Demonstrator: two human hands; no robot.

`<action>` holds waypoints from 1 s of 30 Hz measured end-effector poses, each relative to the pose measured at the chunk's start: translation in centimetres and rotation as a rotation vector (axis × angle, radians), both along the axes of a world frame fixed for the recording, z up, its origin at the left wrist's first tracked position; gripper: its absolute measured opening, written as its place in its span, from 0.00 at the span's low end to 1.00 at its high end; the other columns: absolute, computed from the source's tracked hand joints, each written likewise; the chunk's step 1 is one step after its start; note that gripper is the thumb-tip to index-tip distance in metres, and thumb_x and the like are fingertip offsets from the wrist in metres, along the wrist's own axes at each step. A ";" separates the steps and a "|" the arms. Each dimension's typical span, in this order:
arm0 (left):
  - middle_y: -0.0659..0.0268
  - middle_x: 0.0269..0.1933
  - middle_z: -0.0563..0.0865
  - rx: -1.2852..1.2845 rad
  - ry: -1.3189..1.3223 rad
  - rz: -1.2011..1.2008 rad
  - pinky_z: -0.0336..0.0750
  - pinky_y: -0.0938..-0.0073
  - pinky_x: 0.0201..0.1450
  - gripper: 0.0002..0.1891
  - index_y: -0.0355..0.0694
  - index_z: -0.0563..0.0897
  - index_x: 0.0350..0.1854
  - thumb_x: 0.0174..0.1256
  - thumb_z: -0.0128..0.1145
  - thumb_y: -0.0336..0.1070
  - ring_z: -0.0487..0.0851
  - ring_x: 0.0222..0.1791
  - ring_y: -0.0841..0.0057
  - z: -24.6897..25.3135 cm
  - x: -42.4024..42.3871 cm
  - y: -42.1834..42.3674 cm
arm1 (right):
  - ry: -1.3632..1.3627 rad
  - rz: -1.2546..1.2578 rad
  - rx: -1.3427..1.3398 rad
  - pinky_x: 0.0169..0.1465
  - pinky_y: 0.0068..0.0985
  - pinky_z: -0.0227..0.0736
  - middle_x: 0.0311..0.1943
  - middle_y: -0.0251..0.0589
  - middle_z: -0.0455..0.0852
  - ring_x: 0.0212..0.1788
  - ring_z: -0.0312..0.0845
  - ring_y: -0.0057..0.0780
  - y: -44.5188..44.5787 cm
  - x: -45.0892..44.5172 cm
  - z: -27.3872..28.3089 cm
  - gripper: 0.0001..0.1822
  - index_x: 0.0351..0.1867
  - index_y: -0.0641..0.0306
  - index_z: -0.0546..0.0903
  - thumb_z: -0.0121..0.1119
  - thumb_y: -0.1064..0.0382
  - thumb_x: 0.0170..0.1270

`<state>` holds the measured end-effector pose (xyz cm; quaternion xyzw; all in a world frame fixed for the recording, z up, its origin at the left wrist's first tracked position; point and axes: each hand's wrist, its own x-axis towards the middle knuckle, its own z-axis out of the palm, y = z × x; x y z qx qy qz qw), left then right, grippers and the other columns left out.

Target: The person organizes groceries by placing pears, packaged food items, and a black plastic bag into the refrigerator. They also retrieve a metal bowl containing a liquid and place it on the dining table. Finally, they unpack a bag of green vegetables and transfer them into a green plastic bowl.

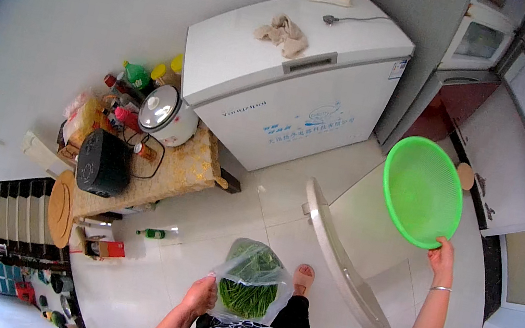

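Observation:
My left hand point(200, 295) grips the edge of a clear plastic bag point(283, 292) in front of my body. Long green leafy vegetables point(248, 297) fill the bag, their stems showing at its mouth. Out to the right, my right hand point(442, 255) holds the rim of a bright green plastic basket point(422, 191) with mesh sides. The basket is tilted, and nothing shows inside it.
A white chest freezer point(299, 102) bears a cloth point(284, 36) and a plug. At left, a covered table point(179, 163) holds a rice cooker point(169, 117), a black appliance point(103, 163) and bottles. A pale curved panel point(340, 260) stands between my arms; a green bottle point(153, 233) lies on the floor.

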<state>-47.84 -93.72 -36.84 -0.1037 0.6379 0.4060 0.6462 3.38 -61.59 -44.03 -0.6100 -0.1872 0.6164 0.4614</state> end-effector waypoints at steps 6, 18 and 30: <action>0.78 0.12 0.58 0.113 -0.018 -0.094 0.46 0.81 0.11 0.17 0.51 0.63 0.17 0.64 0.43 0.49 0.54 0.09 0.85 0.6 -4.4 -0.8 | -0.126 -0.084 0.218 0.12 0.15 0.61 0.24 0.32 0.76 0.15 0.68 0.19 -6.6 -2.5 13.0 0.08 0.34 0.58 0.71 0.51 0.64 0.51; 0.76 0.13 0.58 0.256 -0.074 -0.435 0.47 0.79 0.14 0.19 0.50 0.61 0.16 0.64 0.41 0.52 0.55 0.11 0.83 4.1 -13.6 -2.1 | -0.127 -0.343 0.477 0.33 0.27 0.77 0.38 0.41 0.78 0.37 0.77 0.29 -34.1 -17.5 20.7 0.13 0.43 0.68 0.72 0.47 0.69 0.54; 0.72 0.13 0.57 0.125 -0.050 -1.206 0.50 0.73 0.15 0.21 0.49 0.62 0.16 0.63 0.41 0.55 0.54 0.11 0.76 1.1 -11.0 -2.3 | -0.052 -0.746 0.114 0.19 0.21 0.73 0.30 0.42 0.79 0.22 0.77 0.27 -63.6 -31.8 16.4 0.16 0.43 0.70 0.71 0.52 0.66 0.53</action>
